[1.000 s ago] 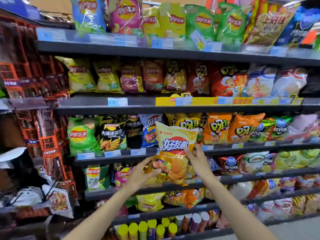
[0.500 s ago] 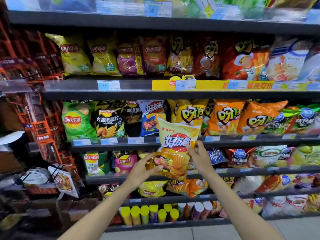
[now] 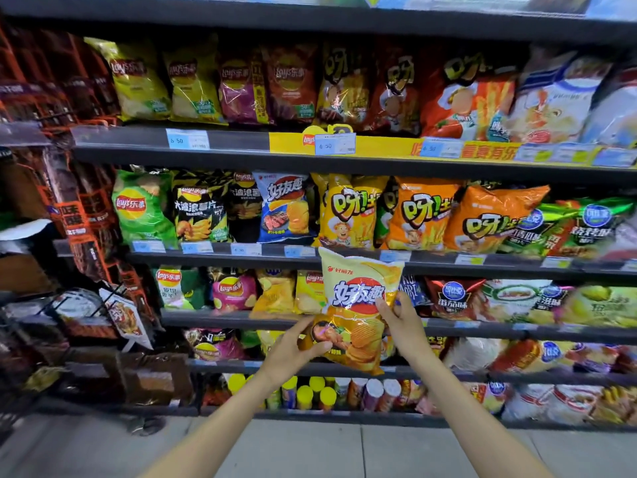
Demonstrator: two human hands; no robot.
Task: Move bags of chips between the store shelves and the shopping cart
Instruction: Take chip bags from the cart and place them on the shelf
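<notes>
At the far left edge of the frame stands a rack of dark red and orange packets [image 3: 69, 208], blurred and hard to read. Just right of it begin the store shelves [image 3: 220, 257], dark grey tiers crowded with snack bags and running to the right edge. On the tier at mid-height, toward the left, a green bag [image 3: 143, 208] stands upright, with a black bag [image 3: 200, 212] beside it and a blue bag [image 3: 286, 208] further right. At lower centre, your left hand [image 3: 293, 350] reaches up from the bottom of the frame; its grip is clamped on the lower left corner of the yellow bag of chips [image 3: 358, 305], thumb across the front. You hold that bag upright in front of the shelves at centre frame, its top edge overlapping the front lip of the mid-height tier; you cannot tell whether it touches the shelf. Your right hand [image 3: 403, 326] clamps its grip on the bag's right edge, fingers curled round the side. Below your hands, in the bottom tier, stand upright tubes with yellow lids [image 3: 310, 395]. To the right, on the mid-height tier, orange bags [image 3: 424, 215] lean against each other, and green packets [image 3: 586, 225] fill the right edge. A yellow price strip [image 3: 386, 146] lines the tier above.
</notes>
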